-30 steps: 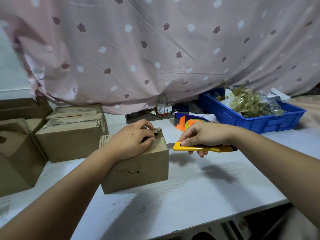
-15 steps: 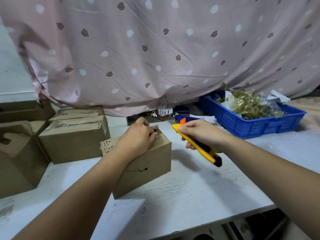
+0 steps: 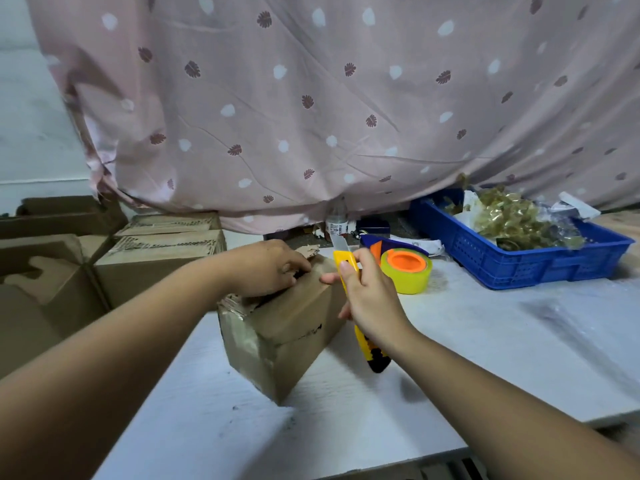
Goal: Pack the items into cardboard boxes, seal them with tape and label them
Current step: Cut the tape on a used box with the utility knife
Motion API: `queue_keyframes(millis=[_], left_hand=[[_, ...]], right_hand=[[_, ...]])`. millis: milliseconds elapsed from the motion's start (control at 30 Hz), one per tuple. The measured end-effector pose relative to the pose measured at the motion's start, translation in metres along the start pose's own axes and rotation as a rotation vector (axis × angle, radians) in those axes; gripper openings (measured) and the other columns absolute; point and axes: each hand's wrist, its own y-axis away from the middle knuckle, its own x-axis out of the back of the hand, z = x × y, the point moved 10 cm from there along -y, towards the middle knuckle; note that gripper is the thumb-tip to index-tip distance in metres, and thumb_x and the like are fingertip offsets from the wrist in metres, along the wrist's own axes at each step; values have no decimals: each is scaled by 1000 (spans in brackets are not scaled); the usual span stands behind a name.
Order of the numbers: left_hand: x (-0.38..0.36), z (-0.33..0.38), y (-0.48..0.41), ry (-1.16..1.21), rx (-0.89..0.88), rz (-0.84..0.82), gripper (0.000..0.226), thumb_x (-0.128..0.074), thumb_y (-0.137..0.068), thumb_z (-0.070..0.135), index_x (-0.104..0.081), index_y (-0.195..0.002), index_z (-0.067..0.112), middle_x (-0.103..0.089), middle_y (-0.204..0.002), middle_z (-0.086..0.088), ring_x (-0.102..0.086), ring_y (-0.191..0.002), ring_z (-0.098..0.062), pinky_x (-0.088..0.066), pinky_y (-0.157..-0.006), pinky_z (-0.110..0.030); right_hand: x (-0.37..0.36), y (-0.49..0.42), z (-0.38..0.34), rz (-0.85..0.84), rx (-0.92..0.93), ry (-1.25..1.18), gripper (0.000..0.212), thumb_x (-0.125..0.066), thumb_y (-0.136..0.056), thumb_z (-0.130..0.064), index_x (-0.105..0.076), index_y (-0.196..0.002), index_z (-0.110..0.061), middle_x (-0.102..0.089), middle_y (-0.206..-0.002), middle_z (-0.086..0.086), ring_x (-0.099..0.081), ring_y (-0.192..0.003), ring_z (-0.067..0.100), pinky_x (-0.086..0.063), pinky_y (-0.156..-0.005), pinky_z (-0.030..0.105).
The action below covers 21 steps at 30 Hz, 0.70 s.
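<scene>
On the white tabletop (image 3: pixel 485 341), our left hand (image 3: pixel 266 268) clasps the brown cardboard box (image 3: pixel 287 334) while our right hand (image 3: pixel 370 299) wraps its fingers (image 3: pixel 347 271) round a yellow utility knife (image 3: pixel 343 262), blade up.

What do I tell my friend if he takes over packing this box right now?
Left hand holds down the box top, fingers curled at its flap.
Right hand grips the knife, blade out, beside the box.
Tape roll stands on the table behind the knife; more boxes sit to the left.
Done: box closed, some tape on its near end.
Left: finish taping, add a label; none shows.
</scene>
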Motion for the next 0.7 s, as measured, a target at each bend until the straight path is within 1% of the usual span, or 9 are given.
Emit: queue_keyframes(millis=[100,167,267,333,400,467,533,600,700], left_hand=[[-7,-16,20,20,30,-44,39,-41,-95,49,-38,-135,50,-50,-126,6,-47,-118,-15,-32,-96,-25],[-11,-26,27,65,48,-37,37,-39,-94,54,-40,-131,54,-55,-127,10,-56,-109,-14,-36,-91,-23],[-24,-27,28,81,20,-42,35,-34,-97,49,-38,-131,56,-55,-122,7,-62,-99,-16,-40,-89,-21],[-31,-23,29,70,-23,-7,36,-30,-98,48,-33,-132,60,-37,-125,8,-52,-103,-13,-35,-94,-23],[-28,-14,31,53,-92,106,37,-26,-99,46,-34,-130,62,-21,-132,13,-37,-113,-9,-27,-103,-23],[-23,-2,35,112,-177,212,47,-25,-89,38,-45,-127,56,-17,-141,20,-18,-130,-4,-13,-112,-24],[-20,8,35,168,-245,287,60,-20,-76,36,-55,-125,41,-23,-145,21,-6,-138,0,-3,-113,-19],[-19,18,32,198,-285,345,66,-18,-69,36,-59,-119,26,-35,-144,16,-7,-139,1,-2,-112,-18],[-19,29,24,233,-274,392,50,-18,-72,36,-55,-100,17,-51,-136,8,-25,-137,-4,-11,-115,-27]], right_hand=[[-4,1,-1,-6,107,266,6,-38,-100,-34,-38,-95,-36,-67,-85,-3,-59,-70,31,-49,-65,44],[-7,-1,-2,-8,142,401,11,-36,-100,-37,-38,-104,-27,-68,-92,7,-59,-80,36,-48,-67,47],[-3,-11,-3,-14,91,302,11,-35,-100,-35,-35,-96,-26,-71,-102,-6,-62,-78,32,-51,-70,47],[1,-18,-1,-16,46,242,12,-36,-101,-30,-34,-90,-26,-71,-99,-11,-57,-71,25,-51,-74,45],[3,-21,-3,-33,43,248,12,-36,-102,-27,-34,-90,-24,-71,-97,-10,-53,-67,22,-50,-76,43],[2,-24,-2,-70,25,249,12,-35,-102,-26,-36,-92,-20,-70,-98,-9,-55,-60,25,-51,-72,38],[4,-26,1,-117,-33,178,13,-35,-103,-26,-37,-92,-19,-70,-102,-6,-58,-51,27,-48,-55,29],[5,-27,6,-180,-101,78,16,-35,-103,-27,-37,-87,-23,-69,-109,-4,-56,-46,23,-42,-46,22],[12,-23,8,-233,-149,45,17,-42,-101,-28,-44,-85,-22,-67,-110,-3,-57,-45,18,-44,-48,24]])
